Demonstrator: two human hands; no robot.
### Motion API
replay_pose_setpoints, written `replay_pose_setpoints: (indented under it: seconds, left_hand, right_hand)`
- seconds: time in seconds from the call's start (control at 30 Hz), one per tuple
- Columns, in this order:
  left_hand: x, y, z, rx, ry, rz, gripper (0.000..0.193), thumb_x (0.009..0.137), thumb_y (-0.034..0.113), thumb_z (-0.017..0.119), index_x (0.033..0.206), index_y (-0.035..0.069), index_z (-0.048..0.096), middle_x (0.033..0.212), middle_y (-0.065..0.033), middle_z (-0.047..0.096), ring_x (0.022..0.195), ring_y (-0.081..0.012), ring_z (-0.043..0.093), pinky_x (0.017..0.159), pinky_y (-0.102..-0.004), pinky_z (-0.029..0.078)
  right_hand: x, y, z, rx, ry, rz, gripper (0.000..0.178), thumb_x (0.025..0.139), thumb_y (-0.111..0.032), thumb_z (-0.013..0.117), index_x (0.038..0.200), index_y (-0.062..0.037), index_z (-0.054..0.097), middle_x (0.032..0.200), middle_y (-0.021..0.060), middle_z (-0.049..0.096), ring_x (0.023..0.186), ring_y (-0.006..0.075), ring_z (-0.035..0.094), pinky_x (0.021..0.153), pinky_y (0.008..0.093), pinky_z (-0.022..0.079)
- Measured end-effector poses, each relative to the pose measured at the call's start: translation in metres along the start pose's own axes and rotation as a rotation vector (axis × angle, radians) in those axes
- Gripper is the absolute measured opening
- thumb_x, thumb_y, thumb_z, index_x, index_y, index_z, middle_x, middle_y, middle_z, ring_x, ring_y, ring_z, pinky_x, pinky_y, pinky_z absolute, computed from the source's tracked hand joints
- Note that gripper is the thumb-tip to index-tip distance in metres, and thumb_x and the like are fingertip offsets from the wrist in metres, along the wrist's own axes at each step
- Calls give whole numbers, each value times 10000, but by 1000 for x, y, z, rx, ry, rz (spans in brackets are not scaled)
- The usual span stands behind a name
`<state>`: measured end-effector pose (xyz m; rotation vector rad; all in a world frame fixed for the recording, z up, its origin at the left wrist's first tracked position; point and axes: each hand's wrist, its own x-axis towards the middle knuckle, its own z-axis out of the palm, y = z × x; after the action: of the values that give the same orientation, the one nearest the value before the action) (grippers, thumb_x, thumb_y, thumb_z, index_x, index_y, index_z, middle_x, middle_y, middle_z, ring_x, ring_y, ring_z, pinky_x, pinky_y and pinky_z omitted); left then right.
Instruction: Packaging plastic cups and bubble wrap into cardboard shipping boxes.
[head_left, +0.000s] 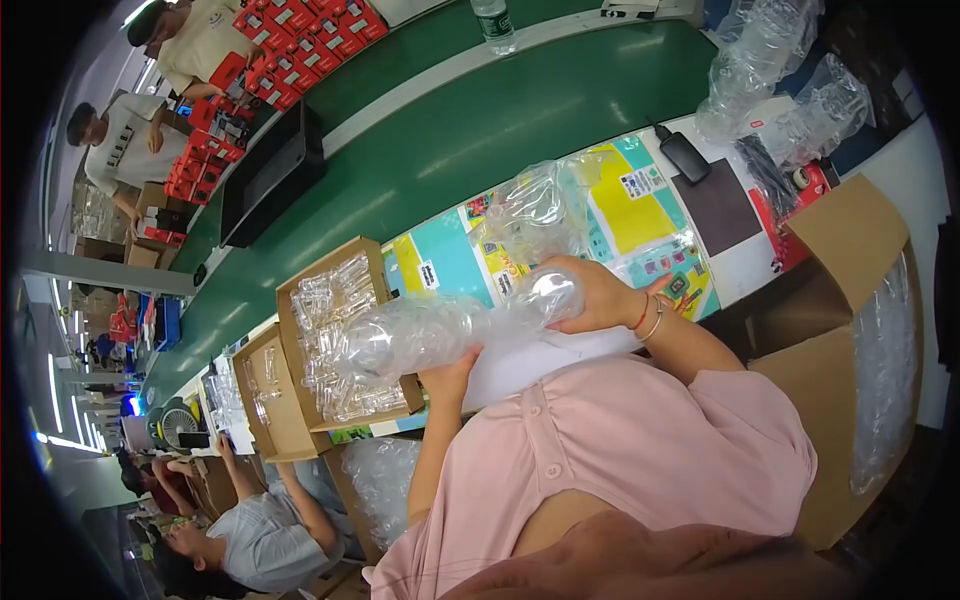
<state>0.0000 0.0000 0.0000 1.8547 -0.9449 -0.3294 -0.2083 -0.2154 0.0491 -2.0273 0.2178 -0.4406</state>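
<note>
A clear, shiny bundle in plastic film lies crosswise in front of my body, its left end over a cardboard box. My left hand is closed round it from below, thumb showing on the near side. Around a clear, round-ended piece, my right hand is closed, with its fingers partly behind the piece. Film runs between the two hands; whether both pieces are one item I cannot tell. Several clear tube-like pieces fill the box. Crumpled clear plastic lies just beyond my right hand.
A shallower box with a few clear pieces adjoins the full one. A large open carton stands at my right. Farther off are a green conveyor, a water bottle, a black device and co-workers beside red boxes.
</note>
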Motion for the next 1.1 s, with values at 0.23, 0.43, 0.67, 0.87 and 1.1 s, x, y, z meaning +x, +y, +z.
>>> replay_pose_setpoints:
  seconds: [0.23, 0.43, 0.67, 0.87, 1.1]
  left_hand:
    - [8, 5, 10, -168, 2, -115, 688, 599, 80, 807, 1199, -27, 487, 1174, -146, 555, 1071, -249, 542, 938, -363, 423]
    - [31, 13, 29, -188, 41, -57, 787, 570, 109, 832, 1236, -3, 428, 1188, -142, 546, 1081, -260, 544, 946, -367, 422]
    - [69, 19, 54, -233, 66, -22, 862, 576, 141, 842, 1274, -3, 358, 1246, -161, 488, 1140, -268, 499, 976, -363, 390]
    - [105, 31, 89, -257, -9, 115, 890, 569, 168, 852, 1279, -15, 346, 1248, -179, 487, 1128, -282, 509, 965, -373, 401]
    - [104, 81, 154, -334, -188, 234, 864, 576, 170, 834, 1276, -20, 364, 1230, -180, 507, 1123, -307, 516, 954, -380, 406]
  right_hand:
    - [16, -105, -67, 603, 399, -661, 456, 885, -359, 573, 1181, -26, 478, 1058, 189, 588, 1045, 352, 567, 912, 472, 456]
    - [74, -109, -133, 56, 375, -522, 510, 840, -234, 615, 1267, -11, 449, 1167, 163, 572, 1079, 270, 550, 926, 387, 445]
    - [72, -43, -82, 5, 267, -95, 568, 695, -257, 740, 1166, -11, 542, 1131, 92, 602, 1034, 190, 566, 918, 343, 438]
    - [66, -25, -76, -233, 492, -157, 762, 637, -359, 771, 1258, -54, 453, 1112, 158, 608, 1010, 303, 599, 889, 350, 463]
    - [21, -29, -124, -460, 608, -131, 757, 646, -347, 785, 1251, -40, 450, 1098, 173, 613, 1009, 296, 604, 899, 348, 453]
